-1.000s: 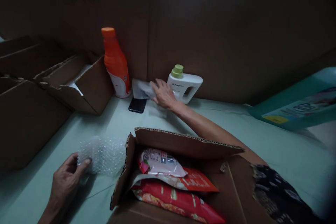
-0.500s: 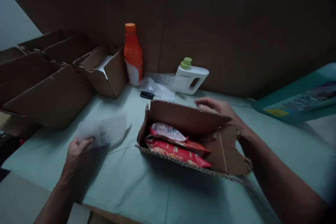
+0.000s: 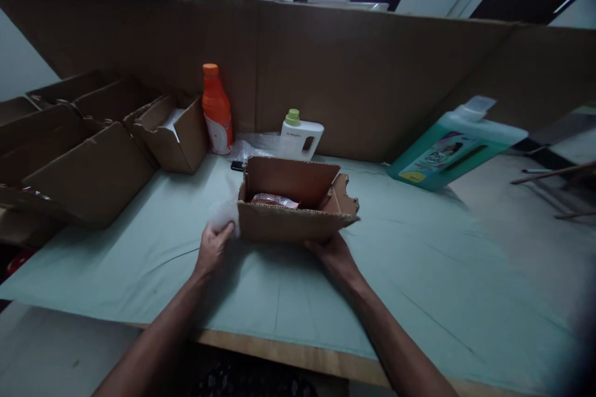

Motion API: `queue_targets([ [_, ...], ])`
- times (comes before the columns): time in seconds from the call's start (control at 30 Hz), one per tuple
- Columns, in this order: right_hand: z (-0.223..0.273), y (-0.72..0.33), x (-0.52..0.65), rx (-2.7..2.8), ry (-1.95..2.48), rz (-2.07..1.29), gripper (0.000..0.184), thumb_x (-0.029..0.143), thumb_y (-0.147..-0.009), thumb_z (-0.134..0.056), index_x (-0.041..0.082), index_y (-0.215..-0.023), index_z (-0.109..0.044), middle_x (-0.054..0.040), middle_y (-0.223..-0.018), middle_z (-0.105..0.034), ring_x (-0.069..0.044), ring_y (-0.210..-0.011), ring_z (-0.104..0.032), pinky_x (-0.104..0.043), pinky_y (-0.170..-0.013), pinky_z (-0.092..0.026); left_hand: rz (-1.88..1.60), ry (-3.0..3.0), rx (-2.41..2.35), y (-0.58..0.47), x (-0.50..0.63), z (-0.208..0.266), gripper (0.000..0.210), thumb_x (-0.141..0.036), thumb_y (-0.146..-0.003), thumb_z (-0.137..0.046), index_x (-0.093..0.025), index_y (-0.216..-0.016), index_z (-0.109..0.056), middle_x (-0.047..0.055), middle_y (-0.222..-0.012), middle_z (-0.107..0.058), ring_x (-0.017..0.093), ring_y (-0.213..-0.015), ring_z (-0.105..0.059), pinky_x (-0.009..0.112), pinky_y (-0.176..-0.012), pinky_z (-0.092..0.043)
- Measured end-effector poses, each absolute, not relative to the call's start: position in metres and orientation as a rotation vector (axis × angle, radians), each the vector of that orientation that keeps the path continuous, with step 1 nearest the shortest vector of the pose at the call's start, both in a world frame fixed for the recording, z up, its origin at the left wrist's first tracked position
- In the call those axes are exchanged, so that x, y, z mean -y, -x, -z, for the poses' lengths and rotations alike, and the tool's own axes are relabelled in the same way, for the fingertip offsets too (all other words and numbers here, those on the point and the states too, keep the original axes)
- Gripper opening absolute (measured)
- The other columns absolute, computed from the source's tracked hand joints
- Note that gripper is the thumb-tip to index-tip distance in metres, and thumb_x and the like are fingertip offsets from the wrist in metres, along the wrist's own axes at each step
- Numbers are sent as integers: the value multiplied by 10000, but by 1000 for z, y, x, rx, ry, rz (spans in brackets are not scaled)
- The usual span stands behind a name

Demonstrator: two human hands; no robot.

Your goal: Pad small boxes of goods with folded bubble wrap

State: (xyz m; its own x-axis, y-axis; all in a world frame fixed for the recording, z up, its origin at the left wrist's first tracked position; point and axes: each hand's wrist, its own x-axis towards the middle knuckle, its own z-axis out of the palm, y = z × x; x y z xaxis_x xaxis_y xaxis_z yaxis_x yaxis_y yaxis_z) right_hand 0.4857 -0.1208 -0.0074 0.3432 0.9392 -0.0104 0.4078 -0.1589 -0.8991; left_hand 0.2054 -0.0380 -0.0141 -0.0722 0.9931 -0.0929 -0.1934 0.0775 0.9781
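Observation:
A small open cardboard box (image 3: 284, 225) is at mid-table, its right end flap cut unevenly. Inside, the top of a red and white packet (image 3: 274, 200) shows above the front wall; the rest is hidden. My right hand (image 3: 331, 253) grips the box low at its front right, with some fingers hidden beneath it. Pinched in my left hand (image 3: 215, 249) is a piece of bubble wrap (image 3: 223, 216), close against the box's left end. I cannot tell whether the box rests on the cloth or is held slightly above it.
Larger cardboard boxes (image 3: 93, 180) stand at the left, beside a smaller box (image 3: 179, 147). Behind are an orange bottle (image 3: 216, 115), a white bottle with a green cap (image 3: 298, 139), more bubble wrap (image 3: 256, 145) and a black object (image 3: 237, 166). A green bottle (image 3: 433, 152) leans at the right.
My right hand has moved from the box's far side to its near lower side. My left hand has brought the bubble wrap rightward to the box. The head view has tilted up.

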Motion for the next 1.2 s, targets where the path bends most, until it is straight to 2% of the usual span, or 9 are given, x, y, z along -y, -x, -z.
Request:
queue_targets([
  [0.27, 8, -509, 75, 1293, 1726, -623, 574, 482, -774, -690, 160, -1245, -628, -154, -1186, -745, -332, -1065, -698, -472, -911, -557, -1331, -1055, -1165, -216, -18, -13, 508, -494, -610, -749, -165, -976, -622, 42, -895, -724, 204, -848, -678, 319, -802, -531],
  [0.43, 11, -496, 121, 1400, 1727, -673, 364, 416, -860, -590, 163, -1077, -734, -145, -1063, -776, -310, -983, -728, -455, -903, -561, -1346, -1268, -1284, -169, 28, -13, 358, -382, -673, -727, -176, -935, -597, -1, -812, -674, 169, -749, -630, 261, -706, -478],
  [0.53, 9, -473, 118, 1513, 1646, -762, 373, 354, -851, -624, 177, -1163, -728, -122, -1133, -771, -272, -996, -733, -405, -889, -578, -1309, -1485, -1257, -163, 62, -8, 214, -297, -722, -677, -213, -844, -524, -7, -812, -672, 154, -727, -630, 238, -665, -465],
  [0.77, 4, -439, 41, 1669, 1487, -880, 532, 212, -798, -699, 184, -1327, -640, -126, -1255, -732, -259, -1184, -686, -413, -1027, -539, -1059, -2058, -911, -194, 102, 12, 201, -117, -650, -593, -230, -808, -539, 97, -1111, -760, 267, -1082, -686, 449, -996, -490],
  [0.87, 3, -445, 45, 1670, 1481, -905, 524, 292, -839, -698, 187, -1348, -630, -137, -1346, -684, -276, -1236, -653, -444, -1062, -511, -824, -2301, -733, -189, 125, 12, 266, -191, -704, -678, -217, -962, -615, 127, -1245, -722, 312, -1229, -628, 565, -1157, -364],
  [0.97, 1, -456, 74, 1675, 1482, -998, 458, 439, -946, -584, 179, -1316, -655, -129, -1270, -719, -260, -1130, -695, -421, -965, -551, -606, -2532, -569, -173, 154, 4, 505, -350, -780, -733, -187, -1228, -567, 171, -1380, -633, 343, -1359, -527, 620, -1230, -239],
  [1.03, -1, -457, 94, 1696, 1527, -1050, 496, 510, -961, -554, 171, -1307, -662, -118, -1167, -751, -235, -1000, -720, -379, -875, -563, -618, -2556, -550, -166, 168, 0, 535, -322, -837, -700, -177, -1315, -509, 162, -1356, -634, 312, -1333, -540, 585, -1232, -262],
  [1.1, 0, -449, 110, 1775, 1634, -1002, 558, 521, -887, -666, 167, -1319, -653, -102, -1080, -763, -211, -859, -706, -339, -790, -547, -673, -2554, -587, -165, 176, 0, 536, -238, -878, -649, -166, -1374, -460, 151, -1287, -651, 280, -1243, -583, 545, -1193, -343],
  [1.2, 1, -423, 122, 1943, 1734, -775, 521, 360, -734, -822, 183, -1210, -702, -58, -950, -759, -201, -774, -655, -306, -736, -494, -674, -2590, -719, -175, 177, 6, 588, -204, -887, -627, -121, -1428, -412, 161, -1175, -655, 290, -1100, -596, 522, -1035, -488],
])
